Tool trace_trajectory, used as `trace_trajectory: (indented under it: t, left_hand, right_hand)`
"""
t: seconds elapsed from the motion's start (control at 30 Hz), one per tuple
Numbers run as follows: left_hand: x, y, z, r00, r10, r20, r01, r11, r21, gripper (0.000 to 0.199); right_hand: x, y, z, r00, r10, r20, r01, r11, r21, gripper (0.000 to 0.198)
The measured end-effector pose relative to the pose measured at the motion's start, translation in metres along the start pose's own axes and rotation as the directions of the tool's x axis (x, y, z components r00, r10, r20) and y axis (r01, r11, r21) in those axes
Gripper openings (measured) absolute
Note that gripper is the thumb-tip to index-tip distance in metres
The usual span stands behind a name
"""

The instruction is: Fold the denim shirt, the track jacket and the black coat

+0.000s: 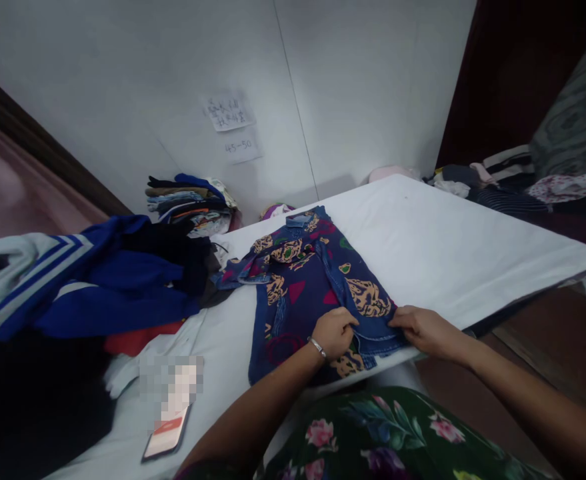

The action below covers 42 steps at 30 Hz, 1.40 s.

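A dark blue patterned shirt [303, 293] with tan, red and green motifs lies spread on the white table [453, 247], its collar toward the wall. One side is folded inward over the body, and a sleeve reaches out to the left. My left hand [333, 333], with a silver bracelet at the wrist, pinches the cloth close to the near hem. At the shirt's near right corner, my right hand [423, 329] grips the edge between thumb and fingers. Both hands rest low over the table's front edge.
Left of the shirt lies a heap of blue and black clothes [123, 280], with a phone [170, 427] in front. Folded clothes [190, 203] are stacked by the wall. More garments [517, 183] lie at the far right. Handwritten paper notes [230, 115] hang on the wall.
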<state>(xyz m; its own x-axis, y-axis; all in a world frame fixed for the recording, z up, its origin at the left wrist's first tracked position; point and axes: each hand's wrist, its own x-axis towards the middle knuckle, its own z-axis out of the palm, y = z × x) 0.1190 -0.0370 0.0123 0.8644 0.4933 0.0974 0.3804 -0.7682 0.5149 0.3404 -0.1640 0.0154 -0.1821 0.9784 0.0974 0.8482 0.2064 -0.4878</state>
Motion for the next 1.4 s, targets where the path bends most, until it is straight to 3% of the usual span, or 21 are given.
trace_trajectory:
  t: [0.1, 0.2, 0.3, 0.43, 0.53, 0.63, 0.73, 0.87, 0.93, 1.03, 1.13, 1.2, 1.3, 1.4]
  left_hand:
    - [0.005, 0.006, 0.002, 0.991, -0.037, -0.126, 0.045, 0.997, 0.055, 0.027]
    - [0.008, 0.010, 0.009, 0.994, -0.054, -0.091, 0.066, 0.989, 0.132, 0.021]
    - [0.010, 0.008, 0.012, 0.996, -0.061, -0.061, 0.066, 0.994, 0.086, 0.017]
    - [0.021, -0.008, -0.002, 0.952, -0.255, -0.171, 0.246, 0.967, -0.073, 0.019]
    - [0.042, -0.027, -0.015, 0.875, -0.433, -0.216, 0.418, 0.902, -0.113, 0.025]
    - [0.067, -0.042, -0.018, 0.803, -0.579, -0.144, 0.555, 0.813, -0.174, 0.041]
    - [0.084, -0.048, -0.014, 0.760, -0.641, -0.107, 0.621, 0.765, -0.173, 0.053]
    - [0.086, -0.049, -0.009, 0.729, -0.680, -0.073, 0.676, 0.733, -0.073, 0.058]
    - [0.083, -0.048, -0.012, 0.736, -0.673, -0.076, 0.673, 0.739, -0.027, 0.053]
    - [0.087, -0.049, -0.020, 0.801, -0.573, -0.170, 0.584, 0.811, 0.017, 0.041]
    - [0.100, -0.054, -0.024, 0.885, -0.378, -0.272, 0.412, 0.908, 0.079, 0.037]
    - [0.108, -0.060, -0.019, 0.923, -0.299, -0.240, 0.341, 0.927, 0.156, 0.045]
    - [0.111, -0.071, -0.002, 0.928, -0.349, -0.134, 0.372, 0.893, 0.254, 0.058]
    - [0.108, -0.079, 0.011, 0.915, -0.387, -0.111, 0.402, 0.866, 0.296, 0.062]
  right_hand:
    - [0.020, -0.001, -0.009, 0.979, -0.032, -0.202, 0.043, 0.998, 0.051, 0.037]
    - [0.047, 0.001, -0.006, 0.949, -0.076, -0.306, 0.089, 0.996, 0.029, 0.038]
    - [0.066, 0.011, 0.013, 0.981, -0.053, -0.186, 0.042, 0.997, -0.063, 0.046]
    - [0.068, 0.024, 0.037, 0.999, 0.042, 0.018, -0.039, 0.987, -0.156, 0.052]
    - [0.073, 0.020, 0.034, 0.998, 0.060, 0.013, -0.057, 0.985, -0.163, 0.051]
    - [0.096, 0.009, 0.018, 0.996, 0.012, -0.089, -0.026, 0.986, -0.166, 0.051]
    - [0.132, 0.007, 0.009, 0.981, -0.018, -0.192, -0.021, 0.980, -0.198, 0.053]
    - [0.162, 0.027, 0.024, 0.996, 0.047, -0.081, -0.066, 0.966, -0.250, 0.058]
    - [0.165, 0.039, 0.037, 0.998, 0.060, -0.008, -0.060, 0.965, -0.256, 0.060]
    - [0.164, 0.051, 0.048, 0.998, 0.067, 0.011, -0.063, 0.969, -0.237, 0.062]
    - [0.174, 0.059, 0.042, 0.997, 0.067, 0.027, -0.061, 0.983, -0.176, 0.057]
    - [0.188, 0.065, 0.031, 0.998, 0.059, -0.016, -0.061, 0.987, -0.147, 0.052]
    - [0.219, 0.076, 0.014, 0.987, 0.109, -0.121, -0.130, 0.975, -0.180, 0.051]
    - [0.256, 0.083, 0.004, 0.970, 0.201, -0.137, -0.230, 0.942, -0.243, 0.053]
